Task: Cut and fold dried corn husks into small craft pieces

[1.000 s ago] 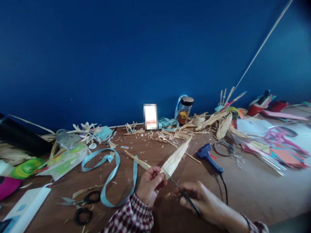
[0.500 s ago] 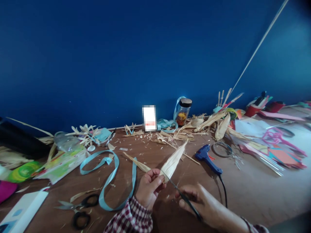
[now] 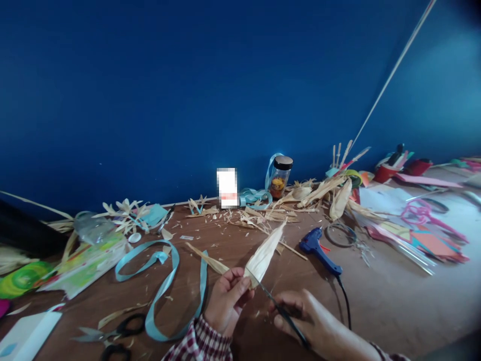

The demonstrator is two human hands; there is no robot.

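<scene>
Over the near middle of the brown counter [image 3: 379,301], two hands meet at one pale husk [image 3: 265,254]. Not much is new. Over the last second, most things in view slide a bit left and down, so it looks like the head turns and lifts a little. The hands slide with them and keep nearly the same shape.

The left hand [image 3: 227,303] pinches the wide end of the husk between thumb and fingers. Its pointy end sticks up and away, to the right. The right hand [image 3: 313,321] has its fingers closed around a thin dark tool [image 3: 285,317]. I cannot tell if this is a knife or scissors. Its thin blade reaches across to the husk, right by the left fingers, just as it does a second ago. The husk looks the same too, so I think the work is at the same spot and has hardly moved on. I cannot see if the blade bites in or only rests there.

A narrow strip [image 3: 206,258] runs up to the left hand, but I cannot tell if it is held. Blue ribbon [image 3: 203,276] curls to the left, near black-handled scissors [image 3: 107,337]. On the other side lies a blue glue gun [image 3: 319,253].
</scene>
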